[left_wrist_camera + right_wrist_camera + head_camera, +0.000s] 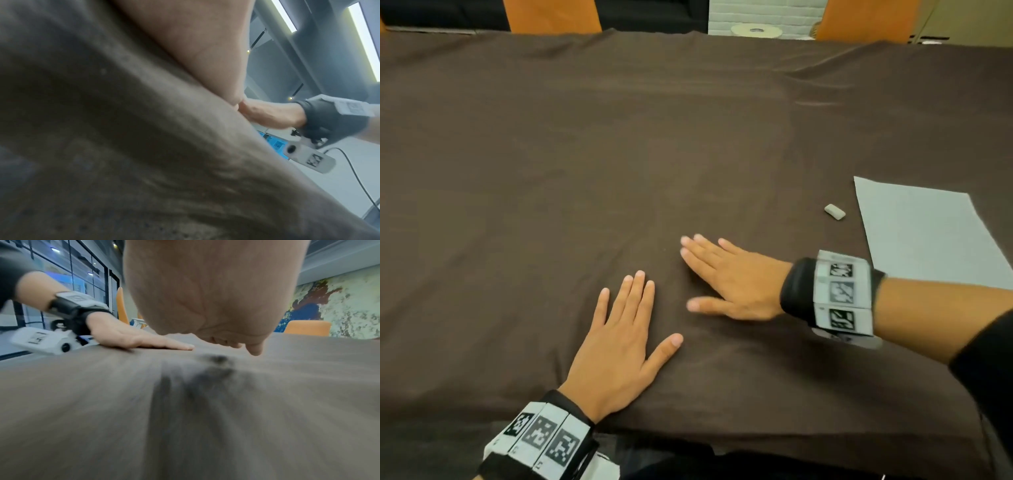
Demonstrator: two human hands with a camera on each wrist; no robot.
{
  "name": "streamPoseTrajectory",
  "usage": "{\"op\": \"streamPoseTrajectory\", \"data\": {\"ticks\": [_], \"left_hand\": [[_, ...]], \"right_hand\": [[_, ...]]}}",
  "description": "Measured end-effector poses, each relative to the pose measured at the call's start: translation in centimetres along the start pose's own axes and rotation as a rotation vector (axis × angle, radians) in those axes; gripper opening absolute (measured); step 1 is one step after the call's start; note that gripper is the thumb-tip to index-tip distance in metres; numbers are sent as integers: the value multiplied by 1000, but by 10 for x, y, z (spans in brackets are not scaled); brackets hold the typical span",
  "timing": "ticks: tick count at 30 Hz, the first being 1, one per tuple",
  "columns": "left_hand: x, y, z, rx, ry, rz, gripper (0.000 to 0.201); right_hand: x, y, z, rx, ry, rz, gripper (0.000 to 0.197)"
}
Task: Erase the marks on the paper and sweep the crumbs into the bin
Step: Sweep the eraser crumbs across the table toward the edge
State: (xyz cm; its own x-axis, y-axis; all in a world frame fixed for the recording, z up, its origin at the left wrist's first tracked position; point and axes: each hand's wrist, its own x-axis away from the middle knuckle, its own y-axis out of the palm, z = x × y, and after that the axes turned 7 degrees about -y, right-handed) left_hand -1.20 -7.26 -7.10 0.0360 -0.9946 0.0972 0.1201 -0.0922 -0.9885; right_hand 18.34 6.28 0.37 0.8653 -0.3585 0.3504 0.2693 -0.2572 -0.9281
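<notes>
1. The left hand [616,346] lies palm down on the brown tablecloth [619,154] near the table's front edge, fingers straight and slightly spread, thumb out to the side; it holds nothing.
2. The right hand [726,274] reaches across in front of the body, just beyond the left hand and apart from it, fingers straight and together, pointing left; it holds nothing. Its edges are blurred in the head view, and in the right wrist view its palm seems raised a little above the cloth, though the blur leaves that uncertain.
3. The paper [924,233] lies flat at the right side of the table, well to the right of both hands; its visible surface looks plain.
4. The eraser [835,211], a small pale block, sits on the cloth just left of the paper's left edge, not touching it.
5. Both wrists wear black bands with white marker tags [840,294].
6. Orange chairs [553,15] stand beyond the far edge of the table.
</notes>
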Motion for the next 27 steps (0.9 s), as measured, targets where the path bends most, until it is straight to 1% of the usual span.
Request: {"op": "streamPoseTrajectory", "data": {"ticks": [2,3,6,8,10,13,16,18,20,22,24,25,27], "left_hand": [[0,0,1,4,-10,0,92],[0,-1,1,15,-13,1,93],[1,-2,1,48,-25,-5,97],[1,-3,2,70,-31,6,97],[1,-1,0,75,-33,22,96],[1,3,0,66,-27,48,93],[1,5,-4,66,-26,62,92],[-1,1,-5,92,-26,99,89],[-7,-11,-5,138,-45,124,89],[-19,-25,-4,178,-81,88,96],[-38,-37,-1,127,-107,16,103],[-50,-41,2,95,-114,-30,105],[-74,-47,11,46,-124,-144,103]], "right_hand": [[-29,-9,-3,26,26,45,85],[-43,-11,-7,31,27,45,84],[-75,-8,-22,-38,46,-50,82],[-78,-1,-26,-68,83,-72,83],[-64,5,-23,-86,111,-66,85],[-21,16,-12,-78,131,-101,89],[27,23,0,-104,59,-127,86],[54,22,9,-179,37,-72,82],[77,24,21,-214,137,26,82],[92,29,35,-233,301,59,85],[99,36,45,-234,421,6,90],[100,41,47,-226,451,-31,93],[97,48,42,-206,444,-81,97]]}}
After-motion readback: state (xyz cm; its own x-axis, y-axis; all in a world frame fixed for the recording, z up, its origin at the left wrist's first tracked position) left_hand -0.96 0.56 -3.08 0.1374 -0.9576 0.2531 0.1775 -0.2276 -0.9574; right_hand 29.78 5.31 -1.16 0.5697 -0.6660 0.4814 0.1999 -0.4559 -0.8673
